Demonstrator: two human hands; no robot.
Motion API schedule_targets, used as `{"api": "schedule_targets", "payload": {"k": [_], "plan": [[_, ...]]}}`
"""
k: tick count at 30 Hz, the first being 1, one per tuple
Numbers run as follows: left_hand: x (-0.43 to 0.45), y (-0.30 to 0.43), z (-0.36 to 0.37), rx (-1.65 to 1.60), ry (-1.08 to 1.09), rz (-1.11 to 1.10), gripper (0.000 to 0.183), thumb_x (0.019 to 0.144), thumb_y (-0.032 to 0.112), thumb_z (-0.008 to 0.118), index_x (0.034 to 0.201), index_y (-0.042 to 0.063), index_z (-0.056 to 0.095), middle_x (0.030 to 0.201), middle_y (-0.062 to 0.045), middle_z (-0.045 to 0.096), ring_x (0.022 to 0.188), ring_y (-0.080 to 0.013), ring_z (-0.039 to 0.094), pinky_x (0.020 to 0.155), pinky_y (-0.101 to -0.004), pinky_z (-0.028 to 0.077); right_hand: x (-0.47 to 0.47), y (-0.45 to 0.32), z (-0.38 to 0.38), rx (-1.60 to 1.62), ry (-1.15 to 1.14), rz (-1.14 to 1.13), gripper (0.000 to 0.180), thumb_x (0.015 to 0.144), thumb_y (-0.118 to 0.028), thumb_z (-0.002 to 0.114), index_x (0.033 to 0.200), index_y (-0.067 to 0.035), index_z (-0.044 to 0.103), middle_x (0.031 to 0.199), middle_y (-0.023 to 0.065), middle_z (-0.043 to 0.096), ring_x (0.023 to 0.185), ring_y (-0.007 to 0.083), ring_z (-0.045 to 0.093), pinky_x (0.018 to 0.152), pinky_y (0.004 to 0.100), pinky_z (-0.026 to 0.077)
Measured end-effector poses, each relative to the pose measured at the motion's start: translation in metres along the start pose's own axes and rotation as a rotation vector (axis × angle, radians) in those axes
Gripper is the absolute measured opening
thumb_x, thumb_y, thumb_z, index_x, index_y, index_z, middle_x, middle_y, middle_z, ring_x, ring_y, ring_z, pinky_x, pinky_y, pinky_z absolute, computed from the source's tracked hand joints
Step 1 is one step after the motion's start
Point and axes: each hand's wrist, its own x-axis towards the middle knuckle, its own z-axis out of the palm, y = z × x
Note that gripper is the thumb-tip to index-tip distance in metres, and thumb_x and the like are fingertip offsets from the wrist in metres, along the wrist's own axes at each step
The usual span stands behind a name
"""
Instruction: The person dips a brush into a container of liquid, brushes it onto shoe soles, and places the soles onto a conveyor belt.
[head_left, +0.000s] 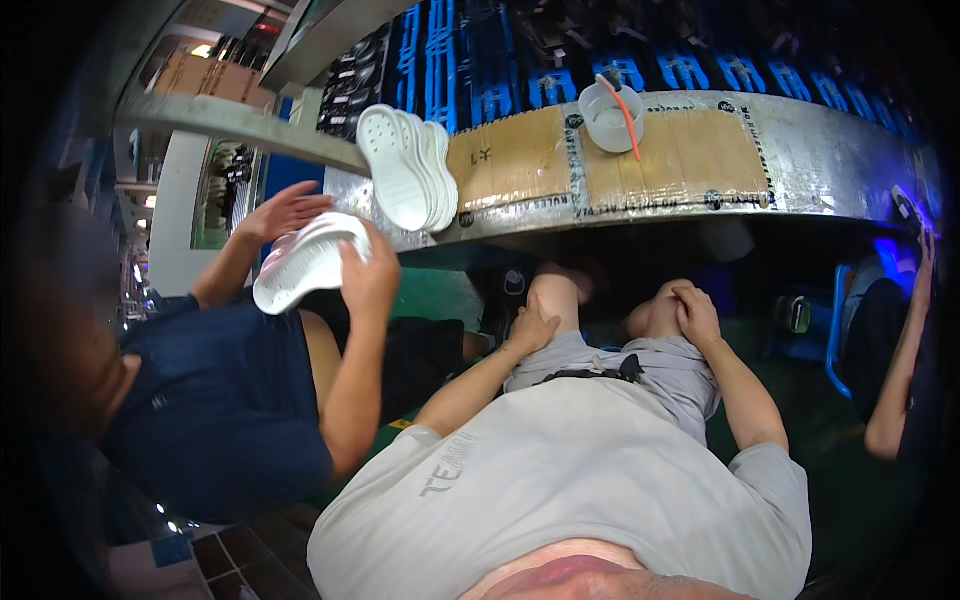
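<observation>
My left hand rests on my left thigh just behind the knee, thumb apart from the fingers, with nothing in it. Over my right knee lies my right hand, also without an object, its fingers draped on the skin. In front of me, on the metal bench, stands a translucent plastic cup with a brush with an orange handle leaning in it. Flat cardboard, taped along its edges, lies under and beside the cup. Left of it sits a nested stack of white perforated clogs.
At my left a co-worker in dark clothing holds a white clog. Another person's arm is at far right, near a blue stool. Behind the metal bench edge runs a row of blue racks or holders.
</observation>
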Motion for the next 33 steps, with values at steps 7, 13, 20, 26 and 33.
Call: {"api": "schedule_targets", "payload": {"k": [7, 13, 20, 26, 33], "plan": [[-0.001, 0.028, -0.059, 0.069, -0.146, 0.073, 0.085, 0.093, 0.047, 0.063, 0.157, 0.001, 0.032, 0.133, -0.037, 0.055, 0.116, -0.0502, 0.062, 0.101, -0.0509, 0.052, 0.056, -0.067, -0.09, 0.137, 0.053, 0.032, 0.027, 0.085, 0.002, 0.063, 0.111, -0.003, 0.067, 0.098, 0.0142, 0.068, 0.092, 0.035, 0.066, 0.083, 0.0422, 0.053], [-0.039, 0.064, -0.127, -0.02, -0.09, 0.208, 0.068, 0.094, 0.039, 0.062, 0.146, -0.002, 0.05, 0.131, -0.033, 0.061, 0.121, -0.0467, 0.06, 0.106, -0.0487, 0.048, 0.14, -0.125, -0.159, 0.154, 0.25, -0.062, 0.039, 0.084, -0.003, 0.074, 0.119, -0.004, 0.058, 0.092, 0.012, 0.064, 0.079, 0.0304, 0.064, 0.071, 0.0397, 0.052], [-0.083, 0.134, -0.275, -0.444, 0.476, 0.385, 0.025, 0.093, 0.014, 0.067, 0.111, -0.003, 0.072, 0.081, -0.02, 0.071, 0.073, -0.0264, 0.072, 0.066, -0.0374, 0.054, 0.234, -0.18, -0.209, -0.192, -0.012, -0.263, 0.077, 0.078, -0.011, 0.081, 0.148, -0.017, 0.05, 0.095, 0.011, 0.059, 0.091, 0.032, 0.062, 0.079, 0.0446, 0.05], [-0.015, 0.123, -0.351, -0.051, 0.637, -0.077, 0.053, 0.088, 0.032, 0.076, 0.116, -0.008, 0.056, 0.111, -0.032, 0.068, 0.097, -0.0473, 0.069, 0.086, -0.0515, 0.054, 0.266, -0.168, -0.189, -0.271, -0.129, -0.393, 0.063, 0.082, -0.015, 0.078, 0.141, -0.016, 0.056, 0.097, 0.0096, 0.062, 0.091, 0.0319, 0.064, 0.08, 0.0439, 0.05], [0.051, 0.095, -0.345, -0.181, 0.543, -0.238, 0.052, 0.078, 0.035, 0.085, 0.109, -0.002, 0.065, 0.104, -0.029, 0.072, 0.1, -0.0469, 0.07, 0.087, -0.0523, 0.056, 0.284, -0.166, -0.182, -0.25, -0.017, -0.452, 0.028, 0.094, -0.019, 0.067, 0.12, -0.012, 0.064, 0.099, 0.0116, 0.065, 0.088, 0.0351, 0.065, 0.078, 0.0454, 0.052]]}}
